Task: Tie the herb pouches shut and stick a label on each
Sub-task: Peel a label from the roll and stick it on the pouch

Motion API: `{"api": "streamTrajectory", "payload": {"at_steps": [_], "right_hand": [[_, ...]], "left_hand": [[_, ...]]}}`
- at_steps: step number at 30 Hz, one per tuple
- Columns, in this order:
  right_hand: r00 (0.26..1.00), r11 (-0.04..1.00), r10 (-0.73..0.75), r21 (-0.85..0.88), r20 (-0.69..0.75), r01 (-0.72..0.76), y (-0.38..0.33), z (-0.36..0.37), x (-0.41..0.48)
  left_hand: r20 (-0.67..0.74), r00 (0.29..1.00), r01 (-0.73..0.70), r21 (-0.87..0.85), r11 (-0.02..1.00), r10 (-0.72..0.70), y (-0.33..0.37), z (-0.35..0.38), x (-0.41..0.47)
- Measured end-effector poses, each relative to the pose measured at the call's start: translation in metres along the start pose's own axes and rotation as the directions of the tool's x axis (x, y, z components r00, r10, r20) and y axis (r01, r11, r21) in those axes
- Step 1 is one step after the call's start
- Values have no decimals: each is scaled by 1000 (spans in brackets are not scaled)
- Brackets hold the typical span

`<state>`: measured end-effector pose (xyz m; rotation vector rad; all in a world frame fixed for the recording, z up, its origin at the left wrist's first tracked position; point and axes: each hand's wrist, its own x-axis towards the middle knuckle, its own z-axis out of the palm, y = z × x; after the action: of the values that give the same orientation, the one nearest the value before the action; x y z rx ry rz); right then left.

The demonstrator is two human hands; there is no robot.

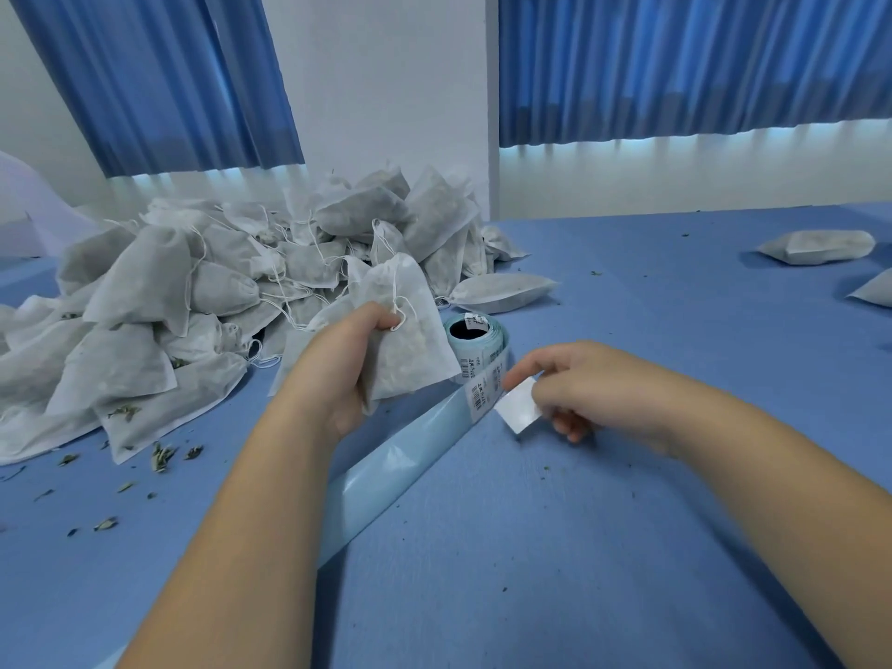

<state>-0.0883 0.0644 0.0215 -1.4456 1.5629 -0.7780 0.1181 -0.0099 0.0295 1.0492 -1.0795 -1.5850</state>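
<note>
The blue counter (pixel 627 523) carries a big heap of pouches (pixel 193 292) on the left, with loose herb crumbs in front of it. Just right of the heap stands the label roll (pixel 475 338), and its bare backing strip (pixel 386 465) trails toward the person.

The left hand (pixel 347 364) is curled tight round the gathered neck of one pouch (pixel 405 340), holding it above the roll. The right hand (pixel 579 383) pinches a peeled label (pixel 519 408) by one edge, just beside the strip, its blank side showing.

To do this step well, I judge it best to keep the pinch at the very edge (less glue touched). Turn a flat, full face of the pouch toward the label, then lay one edge down and smooth across to avoid creases.
</note>
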Motion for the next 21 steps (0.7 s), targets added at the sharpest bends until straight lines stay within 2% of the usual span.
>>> {"api": "streamTrajectory", "payload": {"at_steps": [1,3,6,8,11,14,16,19,21], "right_hand": [[1000,998,-18,57,14,17,-1,-6,-2],[993,953,-102,291,64,80,-5,-17,-6],[935,718,-327,679,136,153,-13,-35,-16],[895,640,-430,740,121,208,-17,-41,-22],[898,670,-438,649,-45,360,-19,-37,-22],[882,767,-397,436,-253,470,-17,-24,-15],[849,813,-406,291,-339,505,-15,-16,-13],[784,818,-461,144,-417,557,-14,-10,-11],[710,811,-526,-25,-469,584,-12,-7,-11]], "left_hand": [[22,1000,-10,-9,1000,10,1,3,-2],[91,996,-19,-23,1000,21,0,13,-8],[238,971,-23,28,999,15,-9,36,-20],[299,954,-46,98,994,15,-18,47,-24],[365,931,-36,171,985,-29,-25,53,-26],[432,898,-2,188,982,-81,-27,53,-28],[460,882,7,195,981,-98,-27,53,-29],[483,867,38,174,984,-119,-25,52,-29],[495,859,74,128,989,-129,-24,51,-29]]}}
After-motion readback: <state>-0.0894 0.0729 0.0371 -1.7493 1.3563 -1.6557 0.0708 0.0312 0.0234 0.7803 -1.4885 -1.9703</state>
